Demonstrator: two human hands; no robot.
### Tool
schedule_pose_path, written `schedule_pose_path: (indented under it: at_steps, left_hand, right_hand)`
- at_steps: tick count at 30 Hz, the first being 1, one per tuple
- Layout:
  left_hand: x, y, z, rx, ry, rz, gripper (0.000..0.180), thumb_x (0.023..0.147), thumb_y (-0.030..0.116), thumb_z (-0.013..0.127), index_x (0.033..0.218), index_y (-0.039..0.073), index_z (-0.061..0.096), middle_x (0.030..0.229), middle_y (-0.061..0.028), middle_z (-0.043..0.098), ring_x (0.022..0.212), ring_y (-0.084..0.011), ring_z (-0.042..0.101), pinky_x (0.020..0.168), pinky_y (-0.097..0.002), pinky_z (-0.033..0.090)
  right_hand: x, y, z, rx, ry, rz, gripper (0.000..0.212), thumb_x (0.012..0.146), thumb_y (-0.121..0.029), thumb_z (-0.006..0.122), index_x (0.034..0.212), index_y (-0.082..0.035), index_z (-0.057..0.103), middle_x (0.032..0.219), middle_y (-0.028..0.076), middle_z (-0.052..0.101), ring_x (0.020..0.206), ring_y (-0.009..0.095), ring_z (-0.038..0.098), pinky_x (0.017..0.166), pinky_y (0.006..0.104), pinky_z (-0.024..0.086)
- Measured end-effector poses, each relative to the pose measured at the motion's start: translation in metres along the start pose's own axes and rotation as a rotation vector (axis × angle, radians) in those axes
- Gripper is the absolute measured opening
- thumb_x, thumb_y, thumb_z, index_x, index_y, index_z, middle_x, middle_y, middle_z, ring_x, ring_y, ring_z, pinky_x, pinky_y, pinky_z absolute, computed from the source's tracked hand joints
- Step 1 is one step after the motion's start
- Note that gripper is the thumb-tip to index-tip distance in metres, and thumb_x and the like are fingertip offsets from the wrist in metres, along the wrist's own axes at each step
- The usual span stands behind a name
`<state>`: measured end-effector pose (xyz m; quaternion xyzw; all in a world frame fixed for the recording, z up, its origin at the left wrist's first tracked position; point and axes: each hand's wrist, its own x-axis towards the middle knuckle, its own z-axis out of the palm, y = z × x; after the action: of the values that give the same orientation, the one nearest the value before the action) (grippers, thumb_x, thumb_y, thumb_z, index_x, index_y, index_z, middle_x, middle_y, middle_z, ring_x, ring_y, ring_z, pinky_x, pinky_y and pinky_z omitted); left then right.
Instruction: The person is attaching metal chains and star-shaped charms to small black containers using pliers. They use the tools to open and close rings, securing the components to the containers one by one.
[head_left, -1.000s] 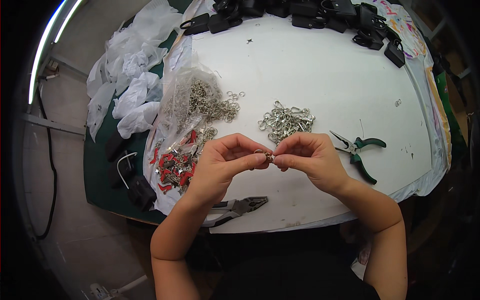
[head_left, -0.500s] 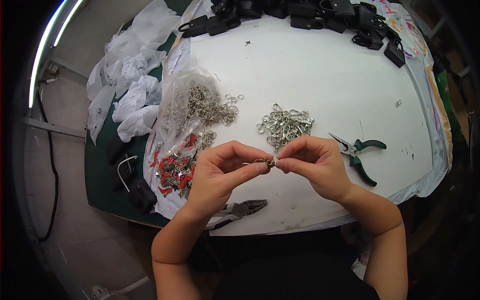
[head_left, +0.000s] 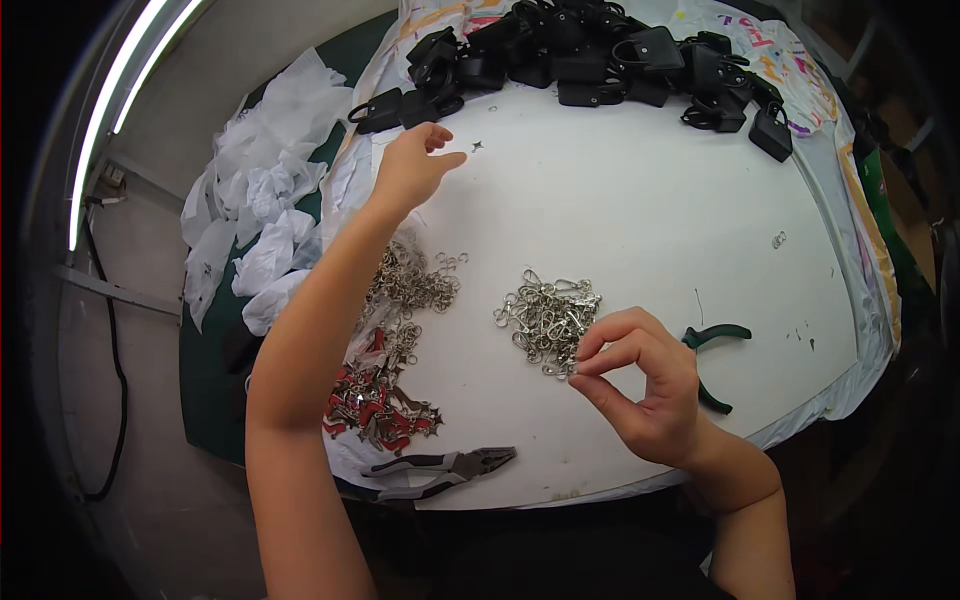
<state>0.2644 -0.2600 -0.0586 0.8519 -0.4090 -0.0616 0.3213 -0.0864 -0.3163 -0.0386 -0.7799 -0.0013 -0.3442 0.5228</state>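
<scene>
My left hand is stretched over the far left of the white work surface, thumb and fingers apart, with nothing seen in it. Closest to it are a small star-shaped metal piece and a black pouch with a loop. My right hand pinches thumb and forefinger together at the near edge of a heap of silver swivel clasps. A tiny bright bit shows at those fingertips, too small to name. Green-handled pliers lie just right of this hand, partly hidden behind it.
Several black pouches line the far edge. Loose metal rings and red and metal charms are heaped at left, partly behind my left forearm. Grey-handled pliers rest near the front edge. Crumpled white plastic bags lie far left.
My hands, together at a small metal piece before, are now apart. The left has reached far and left and opened; the right has moved slightly nearer, still pinching. The view has shifted.
</scene>
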Motion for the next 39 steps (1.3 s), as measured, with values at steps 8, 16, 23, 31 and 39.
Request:
schedule_pose_path:
  at_steps: [8, 16, 23, 31, 39]
  left_hand:
    - [0.099, -0.035, 0.034, 0.469, 0.242, -0.205, 0.051, 0.078, 0.035, 0.079, 0.117, 0.008, 0.061, 0.116, -0.015, 0.061, 0.115, -0.0323, 0.057, 0.093, -0.0448, 0.048]
    - [0.09, -0.036, 0.011, 0.268, 0.151, -0.017, 0.025, 0.086, 0.028, 0.068, 0.106, 0.013, 0.067, 0.102, -0.0109, 0.067, 0.097, -0.0307, 0.065, 0.083, -0.0433, 0.051]
    - [-0.052, 0.064, -0.029, -1.135, -0.323, -0.383, 0.026, 0.097, 0.026, 0.049, 0.104, 0.006, 0.063, 0.102, -0.0073, 0.069, 0.091, -0.0176, 0.067, 0.078, -0.0338, 0.054]
    - [-0.229, 0.125, -0.019, -1.547, -0.475, -0.628, 0.04, 0.089, 0.018, 0.071, 0.123, 0.007, 0.052, 0.112, -0.0073, 0.063, 0.105, -0.0189, 0.063, 0.095, -0.0364, 0.051]
    - [-0.283, 0.1, -0.006, -1.701, -0.362, -0.543, 0.068, 0.074, 0.0, 0.081, 0.134, 0.0, 0.049, 0.121, -0.0086, 0.061, 0.11, -0.019, 0.063, 0.097, -0.0369, 0.052]
  right_hand:
    - [0.0, 0.002, -0.003, 0.019, -0.002, -0.005, 0.02, 0.076, 0.007, 0.076, 0.086, -0.004, 0.063, 0.092, 0.011, 0.066, 0.079, 0.019, 0.064, 0.068, 0.0288, 0.053]
    - [-0.002, 0.003, -0.006, 0.261, 0.022, 0.166, 0.014, 0.084, 0.003, 0.072, 0.09, -0.001, 0.061, 0.097, 0.011, 0.066, 0.081, 0.016, 0.064, 0.075, 0.0288, 0.052]
    - [-0.006, 0.001, -0.008, 0.706, 0.077, 0.402, 0.007, 0.092, 0.002, 0.064, 0.097, -0.001, 0.061, 0.1, 0.008, 0.063, 0.093, 0.013, 0.061, 0.086, 0.0295, 0.05]
    - [-0.016, -0.007, 0.01, 0.801, -0.042, 0.47, 0.009, 0.092, 0.002, 0.065, 0.099, 0.0, 0.06, 0.097, 0.005, 0.062, 0.088, 0.01, 0.06, 0.074, 0.0254, 0.051]
    - [-0.014, -0.016, 0.002, 0.923, -0.371, 0.61, 0.009, 0.087, 0.005, 0.069, 0.095, 0.001, 0.065, 0.094, 0.005, 0.063, 0.08, 0.009, 0.061, 0.068, 0.0234, 0.051]
